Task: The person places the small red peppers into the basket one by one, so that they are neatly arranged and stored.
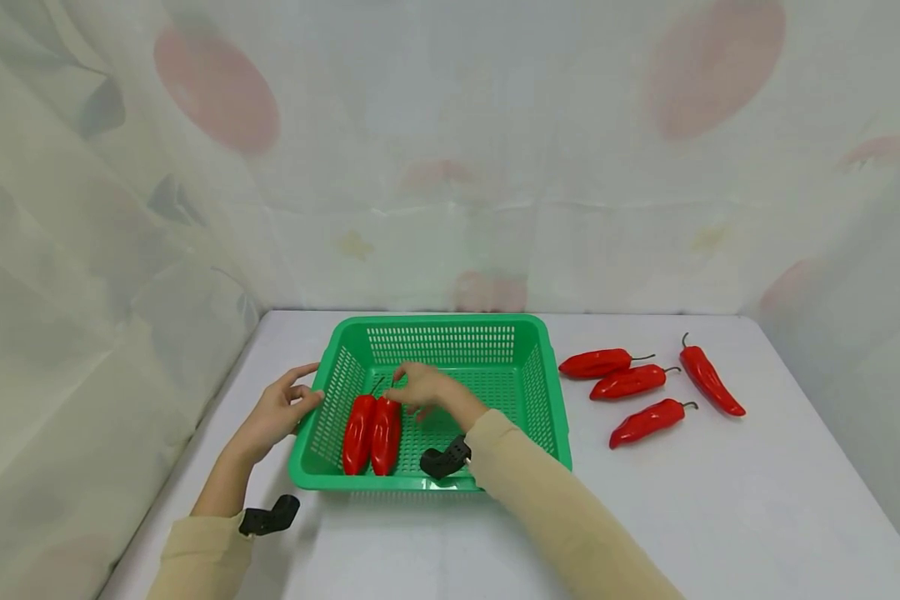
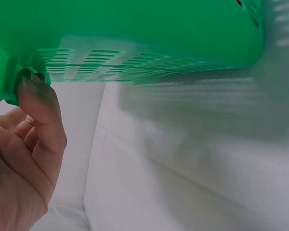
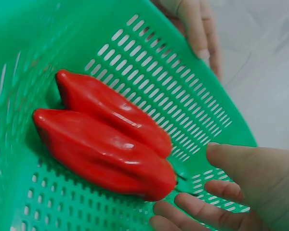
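A green plastic basket (image 1: 450,485) with slotted walls stands on the table. Its left rim is gripped by my left hand (image 1: 276,410); in the left wrist view the fingers (image 2: 43,110) curl up under that rim. Two glossy red chili peppers (image 3: 106,154) lie side by side inside the basket, against its left part, stems pointing away from me. Over their stem ends is my right hand (image 1: 423,387), reaching into the basket. In the right wrist view its thumb and fingers (image 3: 197,207) are spread apart beside the stems, with no pepper between them.
Several more red peppers (image 1: 647,422) lie on the white table (image 1: 750,500) to the right of the basket. One pepper (image 1: 708,382) lies farther right, slanted. A patterned white cloth (image 1: 390,167) hangs behind the table and along its sides.
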Demonstrator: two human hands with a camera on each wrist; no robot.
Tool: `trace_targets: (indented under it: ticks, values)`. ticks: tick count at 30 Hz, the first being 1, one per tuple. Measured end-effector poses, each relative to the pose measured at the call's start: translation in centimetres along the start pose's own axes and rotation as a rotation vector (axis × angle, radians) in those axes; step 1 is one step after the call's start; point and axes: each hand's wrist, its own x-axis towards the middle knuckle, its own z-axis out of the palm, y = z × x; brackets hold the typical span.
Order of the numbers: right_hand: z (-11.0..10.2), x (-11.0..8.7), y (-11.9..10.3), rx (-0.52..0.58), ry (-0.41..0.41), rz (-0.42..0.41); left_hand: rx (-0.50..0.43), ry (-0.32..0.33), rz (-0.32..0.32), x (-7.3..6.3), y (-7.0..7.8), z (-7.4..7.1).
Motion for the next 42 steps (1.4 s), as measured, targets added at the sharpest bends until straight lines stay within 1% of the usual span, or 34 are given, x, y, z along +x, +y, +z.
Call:
trace_targets:
  ticks: [4, 7, 10, 16, 20, 24, 25, 32, 38, 42]
  values:
    - [-0.4, -0.6, -0.4, -0.049, 0.015, -0.066, -0.004, -0.005, -0.001, -0.7, 1.2, 0.2]
    - [-0.7, -0.9, -0.5, -0.082, 0.023, -0.119, -0.002, -0.006, 0.000, -0.9, 1.5, 0.3]
    - [-1.0, -1.2, -0.7, -0.100, 0.032, -0.166, -0.003, -0.004, 0.001, -0.8, 1.5, 0.3]
    - [-1.6, -2.0, -1.1, -0.165, 0.089, -0.244, 0.000, -0.003, -0.001, -0.6, 1.2, 0.3]
    - [-2.2, -3.0, -1.6, -0.212, 0.123, -0.277, 0.001, -0.005, 0.002, -0.6, 1.2, 0.2]
    - [-2.8, -4.3, -1.9, -0.219, 0.159, -0.302, -0.005, -0.010, 0.001, -0.7, 1.2, 0.2]
    - [-3.0, -4.6, -2.0, -0.224, 0.171, -0.309, -0.007, -0.011, 0.001, -0.6, 1.1, 0.2]
    - [-4.3, -6.5, -1.8, -0.204, 0.231, -0.374, -0.005, -0.004, 0.005, 0.7, -1.7, -0.3]
    - [-5.3, -7.9, -1.4, -0.165, 0.322, -0.390, 0.005, -0.002, 0.016, 0.8, -1.8, -0.4]
    - [-5.8, -8.6, -0.9, -0.135, 0.377, -0.399, 0.005, 0.003, 0.010, 0.7, -1.5, -0.3]
